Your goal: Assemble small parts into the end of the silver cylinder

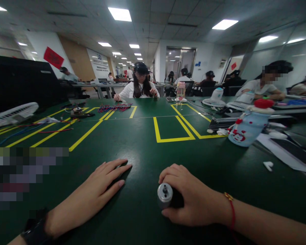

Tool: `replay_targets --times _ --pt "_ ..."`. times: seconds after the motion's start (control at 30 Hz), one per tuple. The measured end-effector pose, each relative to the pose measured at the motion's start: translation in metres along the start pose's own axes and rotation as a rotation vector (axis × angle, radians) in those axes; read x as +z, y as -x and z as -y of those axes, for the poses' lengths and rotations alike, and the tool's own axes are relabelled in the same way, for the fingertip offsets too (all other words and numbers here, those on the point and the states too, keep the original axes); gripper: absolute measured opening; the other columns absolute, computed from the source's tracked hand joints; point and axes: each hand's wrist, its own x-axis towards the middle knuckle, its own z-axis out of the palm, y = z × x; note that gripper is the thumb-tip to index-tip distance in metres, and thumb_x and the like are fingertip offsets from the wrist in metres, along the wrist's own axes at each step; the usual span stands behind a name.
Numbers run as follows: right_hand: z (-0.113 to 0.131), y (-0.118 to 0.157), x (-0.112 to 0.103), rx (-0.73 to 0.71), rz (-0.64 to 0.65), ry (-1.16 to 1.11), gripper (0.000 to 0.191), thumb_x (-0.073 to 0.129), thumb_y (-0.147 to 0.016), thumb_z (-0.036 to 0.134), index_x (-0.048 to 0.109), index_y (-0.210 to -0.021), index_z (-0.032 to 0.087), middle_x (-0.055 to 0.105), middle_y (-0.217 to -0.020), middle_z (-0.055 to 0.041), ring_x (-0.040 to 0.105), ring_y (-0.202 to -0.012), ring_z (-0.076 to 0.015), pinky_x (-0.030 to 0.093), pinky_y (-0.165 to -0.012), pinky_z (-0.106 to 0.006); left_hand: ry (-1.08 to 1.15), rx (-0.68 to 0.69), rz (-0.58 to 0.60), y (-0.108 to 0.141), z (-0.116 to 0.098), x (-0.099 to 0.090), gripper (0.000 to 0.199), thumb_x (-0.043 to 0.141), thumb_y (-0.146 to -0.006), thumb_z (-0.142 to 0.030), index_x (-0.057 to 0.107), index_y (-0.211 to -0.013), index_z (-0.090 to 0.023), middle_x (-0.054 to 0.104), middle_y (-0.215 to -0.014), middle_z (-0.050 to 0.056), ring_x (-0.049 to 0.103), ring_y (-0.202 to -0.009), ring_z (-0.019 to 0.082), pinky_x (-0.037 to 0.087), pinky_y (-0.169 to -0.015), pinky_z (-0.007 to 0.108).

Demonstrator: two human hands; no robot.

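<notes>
My right hand (193, 199) is closed around a small silver electric motor (165, 195), fingers on its far side and thumb on its near side. The motor stands upright on the green tabletop (140, 207), its short shaft pointing up; the hand hides part of its side. To the left, my left hand (100, 189) lies palm down on the table with fingers stretched out. It holds nothing and is apart from the motor.
Yellow tape (175, 140) marks the table. Bundled red and blue wires (114, 108) lie further back; a white fan (14, 114) is far left. On the right are a light-blue bottle (250, 127) and a small white item (268, 166). A person (141, 85) sits opposite.
</notes>
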Motion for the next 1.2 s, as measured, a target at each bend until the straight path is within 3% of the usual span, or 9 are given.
replay_targets --times 0.17,0.37,0.43,0.5,0.63,0.73,0.97,1.1,1.2 --pt "-0.001 0.0 0.0 -0.015 0.002 0.025 0.039 0.076 -0.069 0.033 0.057 -0.1 0.02 0.059 -0.106 -0.0032 0.049 -0.093 -0.021 0.037 -0.085 -0.037 0.021 0.001 -0.024 0.0 -0.001 -0.001 0.046 0.04 -0.1 -0.041 0.035 -0.145 -0.042 0.039 -0.154 -0.003 0.037 -0.14 0.028 0.033 -0.113 0.056" --pt "-0.001 -0.001 -0.001 -0.016 0.008 0.027 0.038 0.076 -0.068 0.034 0.057 -0.099 0.02 0.059 -0.105 -0.0037 0.048 -0.092 -0.0215 0.036 -0.083 -0.036 0.128 -0.076 0.005 -0.004 -0.007 -0.007 0.043 0.042 -0.099 -0.045 0.042 -0.142 -0.041 0.037 -0.155 -0.002 0.032 -0.142 0.03 0.027 -0.114 0.059" --pt "-0.002 -0.002 0.0 -0.019 0.009 0.038 0.039 0.076 -0.068 0.035 0.057 -0.098 0.02 0.059 -0.105 -0.0041 0.048 -0.092 -0.022 0.036 -0.082 -0.037 0.231 -0.112 0.035 -0.009 -0.024 -0.013 0.045 0.05 -0.094 -0.051 0.047 -0.138 -0.042 0.042 -0.152 -0.001 0.034 -0.141 0.033 0.03 -0.111 0.061" --pt "-0.002 -0.003 0.0 -0.024 0.012 0.054 0.039 0.076 -0.068 0.036 0.057 -0.097 0.02 0.058 -0.104 -0.0046 0.048 -0.091 -0.0226 0.036 -0.082 -0.037 0.399 -0.065 0.078 -0.014 -0.05 -0.018 0.049 0.057 -0.09 -0.05 0.046 -0.138 -0.042 0.052 -0.144 -0.002 0.048 -0.133 0.029 0.041 -0.108 0.054" --pt "-0.004 -0.004 0.002 -0.027 0.004 0.064 0.039 0.073 -0.07 0.037 0.056 -0.1 0.02 0.058 -0.102 -0.0054 0.048 -0.09 -0.0232 0.036 -0.08 -0.037 0.558 0.083 -0.094 -0.023 -0.099 -0.023 0.032 0.063 -0.089 -0.04 0.064 -0.12 -0.038 0.061 -0.134 -0.001 0.058 -0.121 0.025 0.045 -0.105 0.046" --pt "-0.005 -0.004 0.002 -0.038 0.001 0.063 0.04 0.071 -0.071 0.036 0.056 -0.105 0.02 0.058 -0.102 -0.0058 0.048 -0.091 -0.0236 0.037 -0.081 -0.037 0.572 0.118 -0.152 -0.023 -0.115 -0.021 0.026 0.061 -0.091 -0.034 0.067 -0.116 -0.039 0.067 -0.125 -0.003 0.061 -0.115 0.023 0.048 -0.102 0.043" --pt "-0.005 -0.004 0.002 -0.039 0.017 0.076 0.039 0.072 -0.072 0.039 0.057 -0.102 0.019 0.058 -0.105 -0.0054 0.048 -0.093 -0.0233 0.036 -0.081 -0.037 0.711 0.117 -0.188 -0.025 -0.12 -0.021 0.017 0.063 -0.09 -0.025 0.074 -0.1 -0.034 0.073 -0.106 -0.003 0.067 -0.098 0.018 0.054 -0.09 0.033" --pt "-0.004 -0.004 0.001 -0.029 0.014 0.085 0.04 0.074 -0.07 0.037 0.057 -0.101 0.019 0.058 -0.105 -0.0047 0.048 -0.093 -0.0224 0.036 -0.081 -0.037 0.731 0.05 -0.252 -0.023 -0.109 -0.026 0.013 0.064 -0.089 -0.033 0.076 -0.095 -0.035 0.072 -0.107 -0.003 0.066 -0.099 0.021 0.054 -0.092 0.038" --pt "-0.003 -0.004 0.0 -0.02 0.022 0.077 0.04 0.075 -0.069 0.036 0.057 -0.101 0.019 0.058 -0.105 -0.0043 0.048 -0.092 -0.0218 0.037 -0.082 -0.036 0.659 0.004 -0.199 -0.017 -0.092 -0.024 0.016 0.064 -0.088 -0.04 0.076 -0.098 -0.038 0.068 -0.119 -0.002 0.064 -0.108 0.025 0.052 -0.097 0.046"
